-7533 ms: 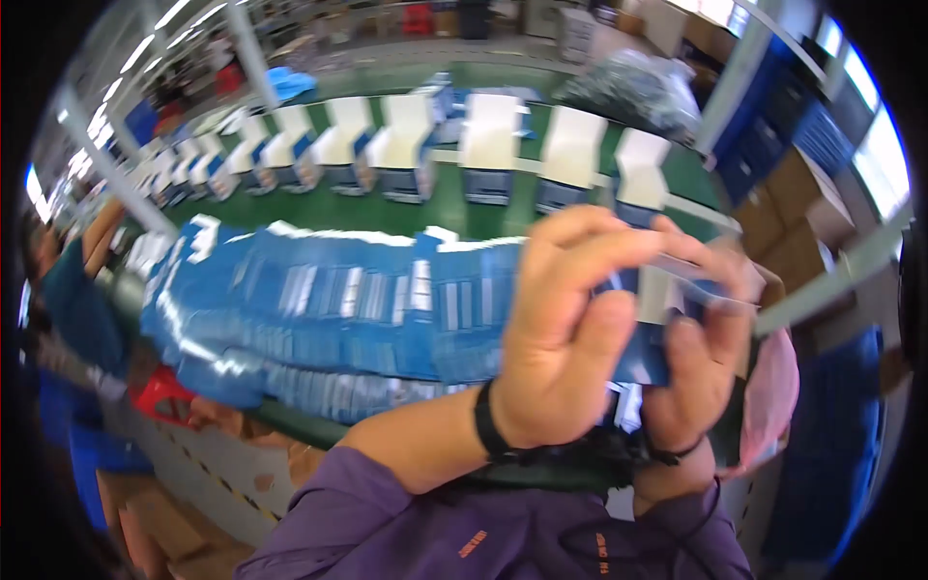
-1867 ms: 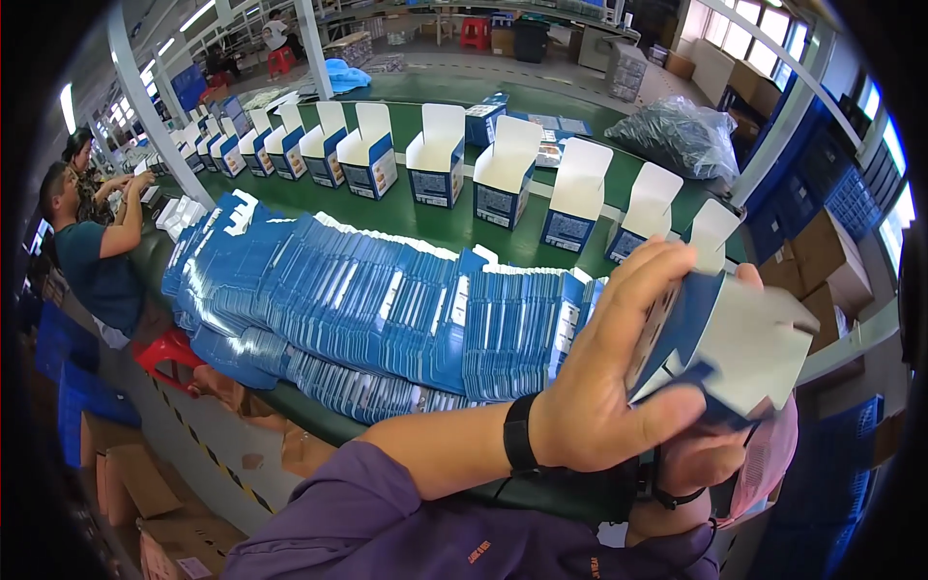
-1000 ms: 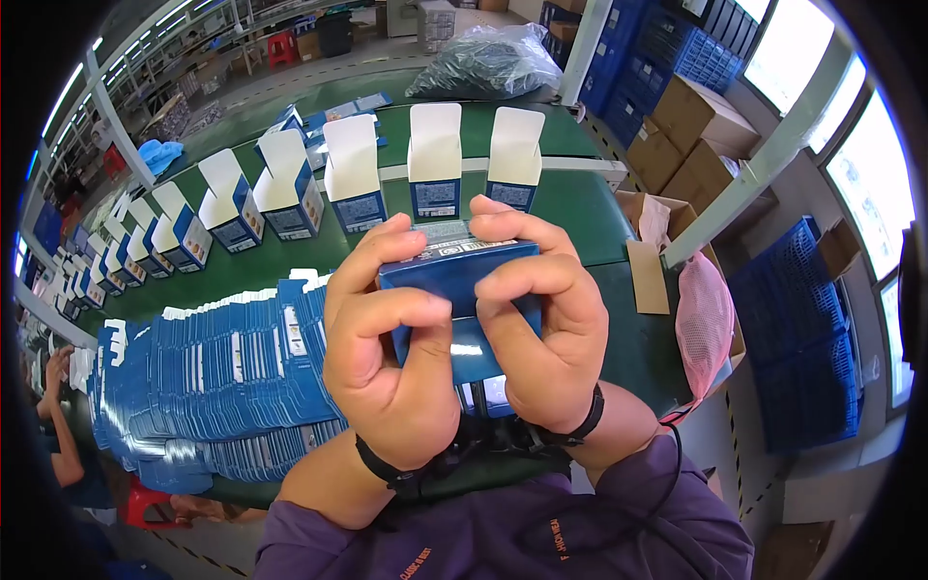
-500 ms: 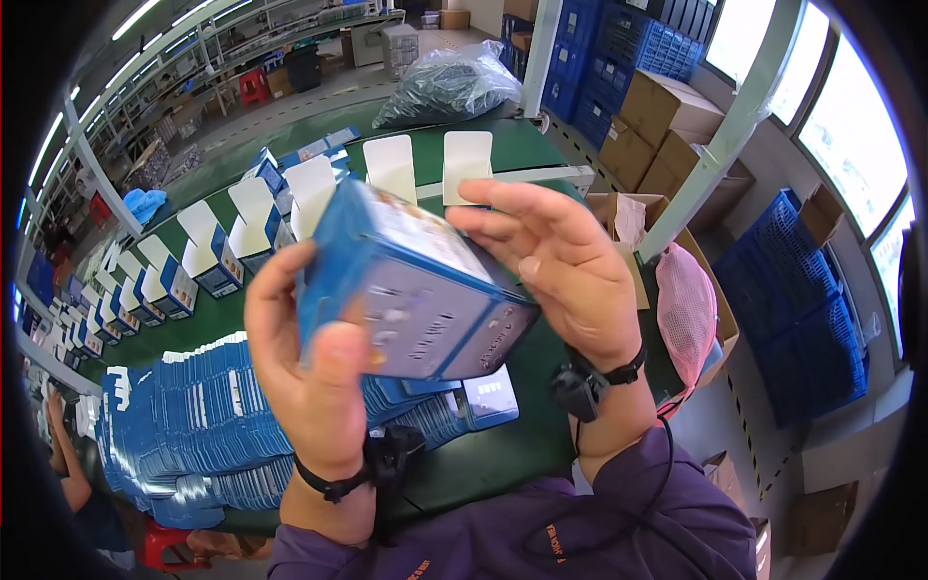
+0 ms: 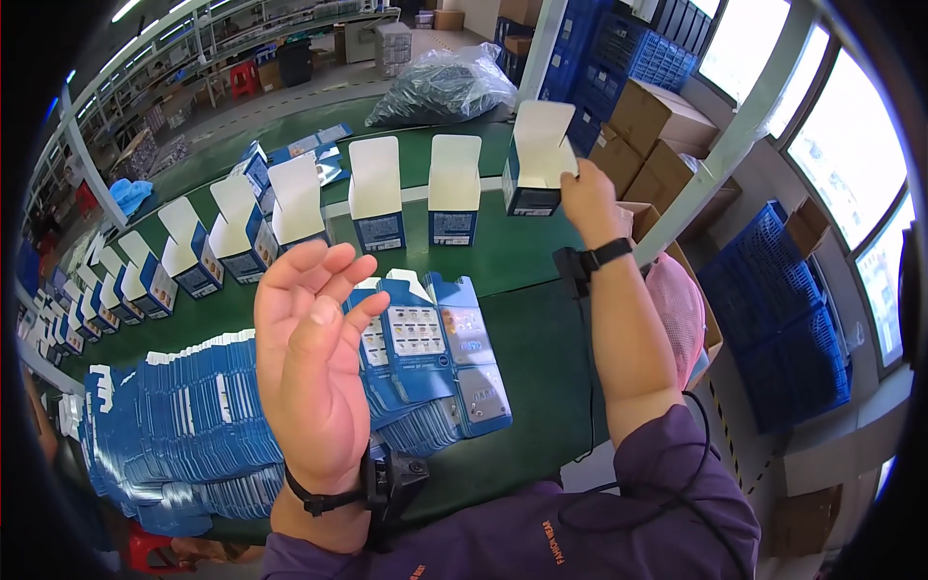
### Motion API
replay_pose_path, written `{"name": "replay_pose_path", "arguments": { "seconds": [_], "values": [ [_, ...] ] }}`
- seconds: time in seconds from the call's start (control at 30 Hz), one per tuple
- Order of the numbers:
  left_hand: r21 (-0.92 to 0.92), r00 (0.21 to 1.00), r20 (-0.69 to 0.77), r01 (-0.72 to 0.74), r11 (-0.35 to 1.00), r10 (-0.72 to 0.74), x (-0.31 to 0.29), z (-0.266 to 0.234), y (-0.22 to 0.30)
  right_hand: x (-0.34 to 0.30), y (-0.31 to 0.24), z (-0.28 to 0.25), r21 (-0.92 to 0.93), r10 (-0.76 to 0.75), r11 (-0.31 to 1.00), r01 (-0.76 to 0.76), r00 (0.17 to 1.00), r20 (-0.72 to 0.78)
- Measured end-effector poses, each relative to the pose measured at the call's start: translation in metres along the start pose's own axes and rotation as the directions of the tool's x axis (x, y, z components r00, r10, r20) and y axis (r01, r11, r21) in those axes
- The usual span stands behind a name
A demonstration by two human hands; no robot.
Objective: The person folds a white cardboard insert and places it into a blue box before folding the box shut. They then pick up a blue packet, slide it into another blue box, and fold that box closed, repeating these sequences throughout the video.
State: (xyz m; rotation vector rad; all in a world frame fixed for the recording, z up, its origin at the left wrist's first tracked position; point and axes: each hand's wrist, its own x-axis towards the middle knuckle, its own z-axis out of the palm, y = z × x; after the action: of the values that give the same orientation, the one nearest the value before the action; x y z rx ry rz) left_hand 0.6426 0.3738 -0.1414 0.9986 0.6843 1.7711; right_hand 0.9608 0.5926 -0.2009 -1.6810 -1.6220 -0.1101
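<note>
My right hand (image 5: 590, 201) reaches far out to the right and pinches the side of a blue and white carton (image 5: 534, 174), whose white top flap stands up. The carton is upright at the right end of a row of similar opened cartons. Beside it stands another carton (image 5: 453, 227) with its flap raised. My left hand (image 5: 314, 358) is raised palm-up with fingers apart, holding nothing. Below and behind it lie flat folded cartons (image 5: 416, 343), partly hidden by the hand, next to a long stack of flattened cartons (image 5: 193, 416).
The row of opened cartons (image 5: 193, 261) curves away to the left on the green table (image 5: 541, 367). A clear plastic bag (image 5: 445, 87) with dark contents lies at the back. A pink mesh bag (image 5: 674, 309) and brown cardboard boxes (image 5: 667, 116) are on the right, near a pale post (image 5: 720, 159).
The carton that was between both hands has moved away to the right end of the row in my right hand. My left hand has let go of it and is open.
</note>
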Motion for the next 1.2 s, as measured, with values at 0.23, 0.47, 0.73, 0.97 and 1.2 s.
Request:
{"name": "replay_pose_path", "arguments": {
  "seconds": [0.23,0.47,0.73,0.97,1.2],
  "values": [
    [-0.016,0.999,-0.041,-0.022,1.0,0.021,0.0,-0.009,0.001,0.008,0.036,0.1,-0.027,0.1,0.995,-0.097,0.978,0.182],
    [0.006,0.996,-0.065,-0.068,0.998,0.068,-0.002,-0.002,0.001,-0.084,-0.071,0.046,0.359,-0.165,0.928,-0.098,0.757,0.632],
    [0.014,0.997,-0.003,-0.071,0.997,0.071,-0.004,0.01,-0.004,-0.134,-0.095,0.035,0.344,-0.08,0.933,-0.105,0.871,0.484],
    [0.693,0.952,0.307,-0.229,0.684,0.008,-0.015,0.02,-0.03,-0.104,-0.098,-0.036,0.424,-0.09,0.9,0.1,0.995,-0.044],
    [0.687,0.971,0.224,-0.215,0.694,0.08,-0.015,0.028,-0.05,-0.151,-0.148,-0.092,0.755,-0.596,0.378,0.535,0.765,-0.244]
  ]
}}
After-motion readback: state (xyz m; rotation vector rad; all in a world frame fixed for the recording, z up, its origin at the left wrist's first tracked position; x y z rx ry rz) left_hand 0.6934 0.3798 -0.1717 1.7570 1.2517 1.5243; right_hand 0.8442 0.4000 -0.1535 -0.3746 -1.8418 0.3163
